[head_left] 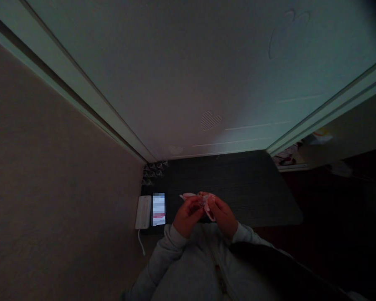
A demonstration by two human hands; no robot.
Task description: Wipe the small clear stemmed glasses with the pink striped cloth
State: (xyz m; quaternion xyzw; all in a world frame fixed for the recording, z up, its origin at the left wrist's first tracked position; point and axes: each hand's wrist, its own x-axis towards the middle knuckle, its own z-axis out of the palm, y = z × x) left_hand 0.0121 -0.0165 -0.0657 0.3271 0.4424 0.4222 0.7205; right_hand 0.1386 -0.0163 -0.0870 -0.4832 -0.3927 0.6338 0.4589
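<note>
Above the near edge of the dark desk (pixel 253 188), around the middle of its length, you had a small, soft-looking pink piece (pixel 211 201) up between both hands. Your left hand (pixel 185 218) was closed on it with the fingertips pinched together, and your right hand (pixel 226 218) gripped its other side between thumb and fingers. One pink tip stuck out past the left fingers, a loop hung below the right ones, and something pale sat where the fingertips met. As far as could be judged, the piece was in the middle of being handled: it was in hand and not set down, but how much of it was finished, and how much was left, could not be told. Your own fingers hid much of it, and the light was dim. By the near left corner lay a lit phone (pixel 158 209), just beside a white box (pixel 143 212) at the left edge, with a white cable (pixel 141 242) running down from it. Small clear rounded things (pixel 152 170) were grouped at the far left corner, and a pale panel (pixel 175 83) rose behind the far edge. Nothing visible stood between your hands.
</note>
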